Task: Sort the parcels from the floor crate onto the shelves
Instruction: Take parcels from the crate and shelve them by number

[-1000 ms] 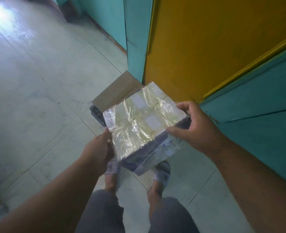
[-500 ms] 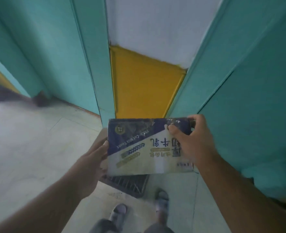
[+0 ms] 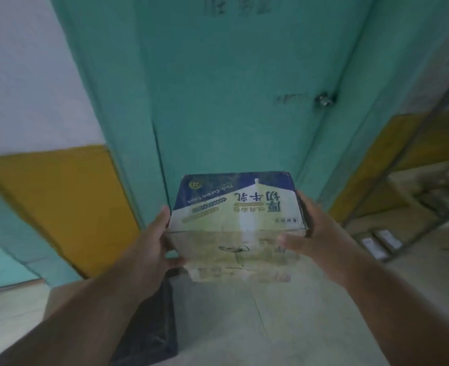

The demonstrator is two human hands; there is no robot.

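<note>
Door (image 3: 239,101): a tall teal painted door fills the middle of the view, flat and matt, with a small metal knob (image 3: 324,99) near its right edge.
Wall (image 3: 57,199): left of the door, white above and a mustard-yellow band below, meeting the teal door frame.
Floor (image 3: 244,326): pale smooth tiles with thin joint lines, open below the door and between the two forearms.
Shelves (image 3: 416,212): right of the door, a thin metal-framed rack, blurred, with flat wrapped packages lying on its lower levels.
Crate (image 3: 149,331): a dark ribbed crate on the floor below and left of the door, partly behind the left forearm.
Parcel (image 3: 239,223): a rectangular carton held in the air in front of the door's lower part; navy and cream printed face turned upside down, glossy clear tape wrapped over its near side, corners square.
Left hand (image 3: 149,249): its grip clasps the parcel's left edge, fingers beneath, thumb up the side.
Right hand (image 3: 321,233): its grip clasps the parcel's right edge, thumb across the taped near face.
</note>
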